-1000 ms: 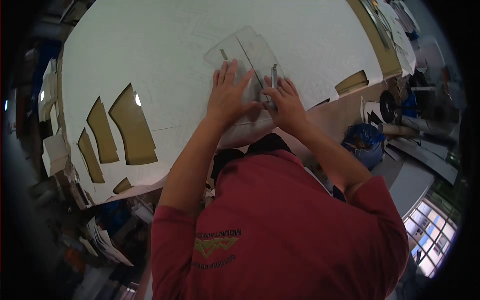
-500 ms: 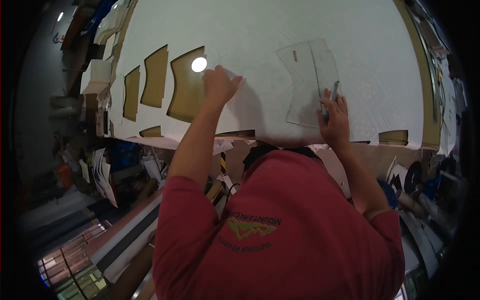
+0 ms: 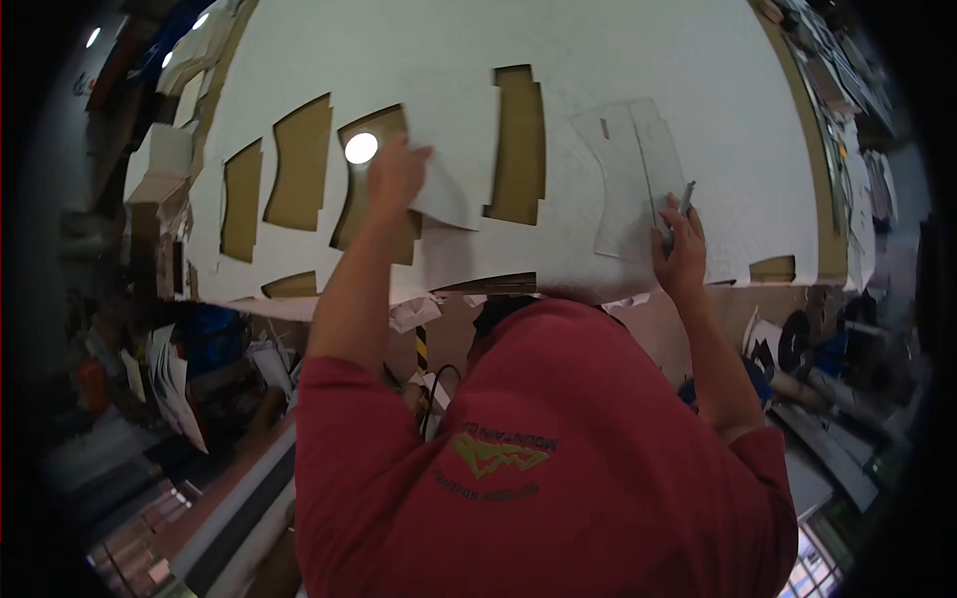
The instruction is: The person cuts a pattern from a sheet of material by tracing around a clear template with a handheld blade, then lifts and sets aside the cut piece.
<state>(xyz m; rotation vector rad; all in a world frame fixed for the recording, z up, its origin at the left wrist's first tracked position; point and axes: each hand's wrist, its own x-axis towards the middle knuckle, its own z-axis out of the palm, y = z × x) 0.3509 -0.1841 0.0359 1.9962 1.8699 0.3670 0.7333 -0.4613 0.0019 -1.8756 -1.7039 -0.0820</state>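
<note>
Along the near edge of the worktop (image 3: 829, 239), the white sheet (image 3: 449, 40) has 3 small openings: 1 near the left corner (image 3: 291, 286), 1 thin dark slot mid-edge (image 3: 488, 285), 1 near the right corner (image 3: 773, 269). Slightly farther in, toward the right, the right hand (image 3: 682, 249) is partly curled, fingers around a slim metallic tool (image 3: 689, 196), over the lower right side of a clear template (image 3: 623, 184). Template lies flat on the sheet, right of centre, dark line down it, small slot up top. Left hand (image 3: 397, 171), left of centre, is blurred; half open, thumb out, seems to have a loose pale piece (image 3: 446, 199) lifted off the sheet; exact grip can't tell. Mid-depth, 4 large openings show brown surface: 3 toward the left edge (image 3: 242, 199) (image 3: 297, 169) (image 3: 349, 214), 1 nearer centre (image 3: 518, 145). So 7 openings visible, 4 large ones cut through and free of their pieces, judging by the brown. Under the template no opening shows; reads as uncut. Farther out, toward the far edge, sheet looks unbroken, so most of it appears unused.
</note>
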